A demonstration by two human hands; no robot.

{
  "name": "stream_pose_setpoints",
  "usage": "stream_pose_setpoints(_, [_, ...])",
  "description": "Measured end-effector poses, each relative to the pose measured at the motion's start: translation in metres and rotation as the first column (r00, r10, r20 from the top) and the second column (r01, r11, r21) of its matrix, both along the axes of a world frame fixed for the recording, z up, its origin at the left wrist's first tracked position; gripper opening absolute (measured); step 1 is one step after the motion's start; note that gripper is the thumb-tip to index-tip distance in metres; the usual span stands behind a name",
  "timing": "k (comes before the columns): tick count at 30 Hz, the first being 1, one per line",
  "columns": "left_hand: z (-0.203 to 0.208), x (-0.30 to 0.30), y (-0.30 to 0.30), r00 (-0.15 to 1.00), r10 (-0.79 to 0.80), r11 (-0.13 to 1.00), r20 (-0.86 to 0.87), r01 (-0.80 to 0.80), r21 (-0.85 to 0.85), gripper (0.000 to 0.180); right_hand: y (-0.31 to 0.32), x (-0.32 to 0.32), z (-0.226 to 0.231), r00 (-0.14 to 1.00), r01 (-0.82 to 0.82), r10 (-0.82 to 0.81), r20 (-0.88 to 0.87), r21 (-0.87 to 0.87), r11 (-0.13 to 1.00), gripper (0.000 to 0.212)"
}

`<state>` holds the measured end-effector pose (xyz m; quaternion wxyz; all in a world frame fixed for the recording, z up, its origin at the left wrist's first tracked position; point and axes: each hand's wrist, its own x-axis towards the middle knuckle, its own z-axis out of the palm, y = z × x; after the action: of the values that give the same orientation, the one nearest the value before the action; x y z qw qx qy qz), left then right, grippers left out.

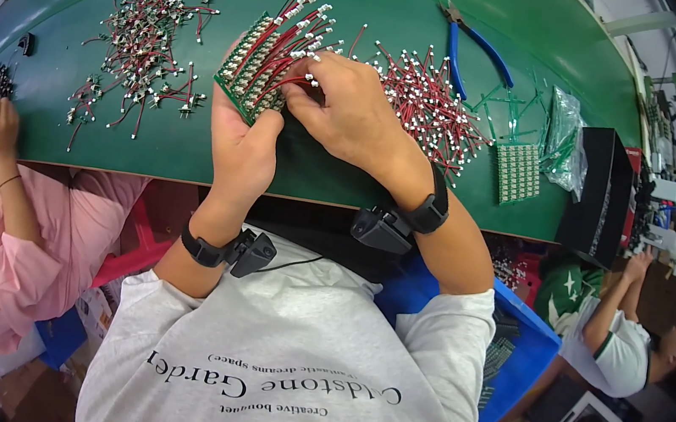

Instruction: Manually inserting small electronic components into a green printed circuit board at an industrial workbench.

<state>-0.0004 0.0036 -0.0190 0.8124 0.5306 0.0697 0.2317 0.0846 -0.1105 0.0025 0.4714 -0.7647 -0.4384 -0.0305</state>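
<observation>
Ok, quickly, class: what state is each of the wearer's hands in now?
Left hand: closed, holding the green circuit board panel.
Right hand: closed, apparently pinching a red wire lead at the panel.

Your forearms (461, 249) are slanting inward — your left hand (244, 147) is gripping, its thumb (266, 129) pointing forward, while your right hand (347, 110) is pinching just beyond that thumb — its back facing up.

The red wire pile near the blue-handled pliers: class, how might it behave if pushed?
The wire pile would probably flex, its strands being thin and curved. Lying loose and crossed, it may tangle or spread. White end connectors might snag.
</observation>
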Motion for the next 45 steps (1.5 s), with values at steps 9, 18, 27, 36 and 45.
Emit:
stream_pose_setpoints(9, [0.009, -0.002, -0.006, 0.998, -0.054, 0.964, 0.036, 0.043, 0.262, 0.073, -0.004, 0.002, 0.003, 0.995, -0.059, 0.06, 0.074, -0.016, 0.998, 0.014])
stream_pose_setpoints(18, [0.006, -0.001, -0.003, 0.999, -0.051, 0.999, -0.007, 0.051, -0.002, 0.069, 0.0, -0.01, 0.001, 0.989, 0.113, -0.106, 0.106, -0.062, 0.992, 0.014])
stream_pose_setpoints(27, [0.003, -0.002, 0.001, 0.992, -0.124, 0.991, 0.032, 0.122, 0.055, 0.075, 0.002, -0.011, 0.001, 0.983, 0.137, -0.126, 0.131, -0.081, 0.987, 0.014])
stream_pose_setpoints(36, [0.005, -0.003, 0.006, 0.992, -0.13, 0.987, 0.008, 0.128, 0.095, 0.077, 0.006, -0.011, -0.006, 0.962, 0.137, -0.129, 0.24, -0.014, 0.991, 0.011])
stream_pose_setpoints(45, [0.005, -0.003, 0.014, 0.994, -0.103, 0.991, -0.026, 0.104, 0.079, 0.073, 0.011, -0.011, -0.006, 0.972, 0.141, -0.143, 0.187, 0.022, 0.99, 0.015])
